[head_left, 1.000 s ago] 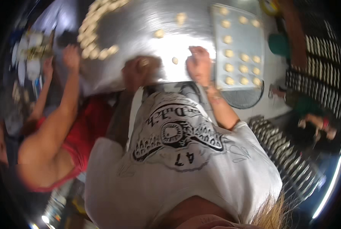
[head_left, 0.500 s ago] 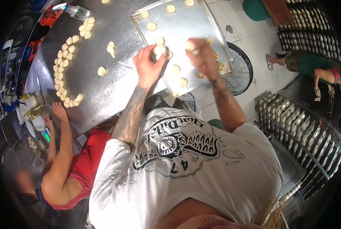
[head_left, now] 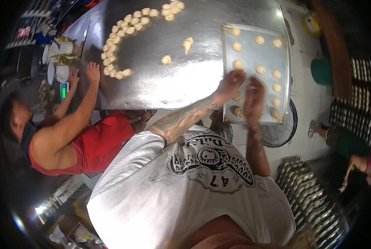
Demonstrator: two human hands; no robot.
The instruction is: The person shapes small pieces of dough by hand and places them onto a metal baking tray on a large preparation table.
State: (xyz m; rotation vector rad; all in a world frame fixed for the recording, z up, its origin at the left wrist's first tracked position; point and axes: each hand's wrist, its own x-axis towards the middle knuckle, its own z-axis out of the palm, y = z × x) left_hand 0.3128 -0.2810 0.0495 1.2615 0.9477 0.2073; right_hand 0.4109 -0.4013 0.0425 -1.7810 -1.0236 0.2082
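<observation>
A metal baking tray [head_left: 248, 41] lies at the right end of the steel table, with small round dough balls [head_left: 259, 69] set out in rows. Over its left side my left hand [head_left: 229, 88] hovers, fingers curled in close to a dough ball [head_left: 238, 64]; whatever they hold is hidden. Beside it, my right hand [head_left: 255, 99] is bent over the middle of the tray, smeared by motion, so its grip does not show. Left of the tray, a single dough ball [head_left: 166, 59] and an uneven dough piece [head_left: 188, 45] sit on the table.
A curved row of dough balls [head_left: 110, 46] spans the steel table [head_left: 152, 89]. At left stands a co-worker in red [head_left: 98, 141], one hand on the table edge, near a scale [head_left: 64, 90]. A fan [head_left: 279, 135] and loaded racks [head_left: 310, 182] stand right; another person [head_left: 347, 141] bends there.
My view has turned, so the tray now appears farther right and straighter. My hands have drawn closer together over it. The dough ball at my left fingers no longer shows in them.
</observation>
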